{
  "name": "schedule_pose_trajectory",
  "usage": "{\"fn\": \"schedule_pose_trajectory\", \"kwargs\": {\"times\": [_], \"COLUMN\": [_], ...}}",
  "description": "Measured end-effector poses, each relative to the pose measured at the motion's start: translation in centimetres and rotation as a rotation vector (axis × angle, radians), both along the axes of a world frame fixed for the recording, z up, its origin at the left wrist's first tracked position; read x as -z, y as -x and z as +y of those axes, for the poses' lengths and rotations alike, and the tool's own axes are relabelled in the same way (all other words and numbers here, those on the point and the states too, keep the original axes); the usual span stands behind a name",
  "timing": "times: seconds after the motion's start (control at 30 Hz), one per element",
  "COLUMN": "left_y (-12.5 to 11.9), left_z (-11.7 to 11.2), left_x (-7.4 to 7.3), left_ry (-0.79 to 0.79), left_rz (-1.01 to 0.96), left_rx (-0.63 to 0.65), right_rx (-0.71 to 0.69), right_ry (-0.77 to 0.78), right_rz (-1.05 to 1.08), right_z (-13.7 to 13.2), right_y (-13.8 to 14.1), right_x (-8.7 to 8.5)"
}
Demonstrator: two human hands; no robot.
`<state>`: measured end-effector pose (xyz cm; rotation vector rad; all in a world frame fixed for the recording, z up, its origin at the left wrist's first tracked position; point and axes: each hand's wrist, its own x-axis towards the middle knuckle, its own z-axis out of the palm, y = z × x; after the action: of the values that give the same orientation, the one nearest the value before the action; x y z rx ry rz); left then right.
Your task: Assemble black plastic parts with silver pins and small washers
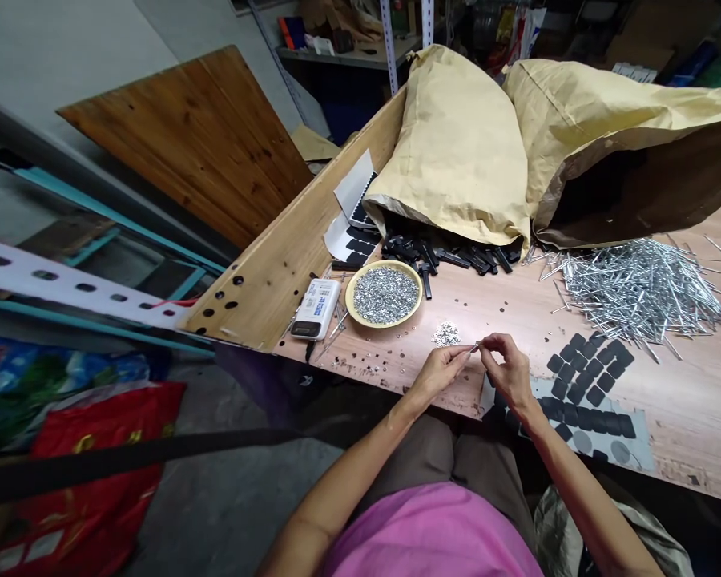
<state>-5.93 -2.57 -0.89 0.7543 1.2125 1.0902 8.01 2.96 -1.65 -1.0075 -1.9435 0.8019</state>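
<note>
My left hand (440, 370) and my right hand (509, 370) meet fingertip to fingertip over the front edge of the table. The left pinches a small, thin silvery metal piece (474, 348), mostly covered by the fingers. Thumb and forefinger of my right hand are closed at its other end; what they grip is too small to make out. Just beyond the left fingers lies a little heap of small metal nuts (446, 333). A yellow bowl (351, 308) full of similar small metal parts stands to the left. Black square pads (577, 370) lie beside my right hand, some on a grey sheet (640, 449).
Far right is a pile of long thin metal bolts (642, 288). Black plastic parts (426, 255) spill from a large paper sack (462, 144); another open sack (577, 104) lies beside it. A white device (316, 308) sits by the wooden side board (288, 256).
</note>
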Motion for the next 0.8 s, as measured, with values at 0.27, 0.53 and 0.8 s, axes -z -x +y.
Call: {"fn": "schedule_pose_trajectory", "kwargs": {"times": [0.27,0.53,0.8], "left_y": [0.8,0.7,0.2], "left_z": [-0.2,-0.1,0.1], "left_x": [-0.3,-0.6,-1.2], "left_ry": [-0.016,-0.014,-0.021], "left_rz": [0.045,-0.071,-0.104], "left_rx": [0.118,0.241,0.197], "right_rx": [-0.197,-0.336,-0.171], "right_ry": [0.07,0.226,0.413], "right_rz": [-0.143,-0.055,0.075], "right_z": [0.8,2.1,1.0], "right_y": [-1.9,-2.9,-2.6], "right_x": [-1.1,-2.8,-3.2]}}
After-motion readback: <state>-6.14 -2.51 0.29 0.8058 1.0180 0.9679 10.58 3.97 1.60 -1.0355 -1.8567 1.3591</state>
